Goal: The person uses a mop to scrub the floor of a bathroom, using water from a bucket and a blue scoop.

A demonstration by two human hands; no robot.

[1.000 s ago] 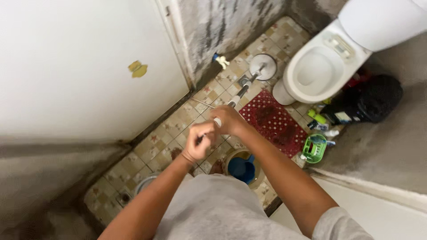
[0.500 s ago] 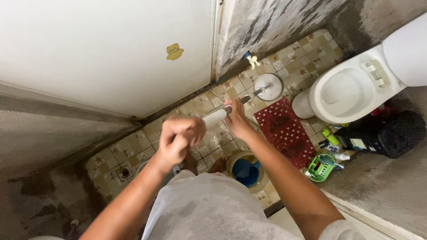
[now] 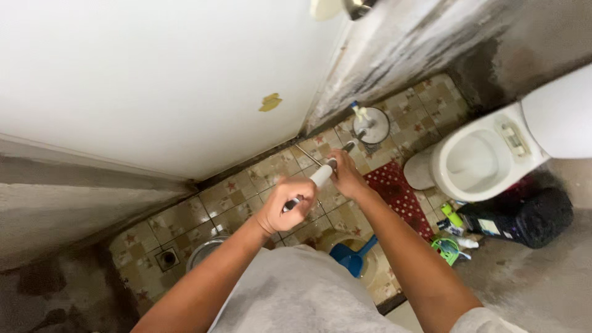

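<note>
home bathroom: white toilet (image 3: 487, 157), patterned tile floor (image 3: 185, 216), floor drain (image 3: 167, 258), stained walls.

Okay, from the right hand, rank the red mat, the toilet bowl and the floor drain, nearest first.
From the right hand, head view:
1. Red mat, just to its right, on the tiles.
2. Toilet bowl, farther right, by the wall.
3. Floor drain, far lower left, past the left hand.

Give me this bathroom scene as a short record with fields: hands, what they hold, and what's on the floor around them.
Left hand: closed around the near end of a white-handled tool
Right hand: gripping the same tool farther along
Tool: slim, white grip, metal end; its exact kind is unclear
Floor: patterned tiles with a drain
Right side: white toilet, red dotted mat
Below hands: blue scoop in a bucket
Near wall: toilet brush holder
</note>
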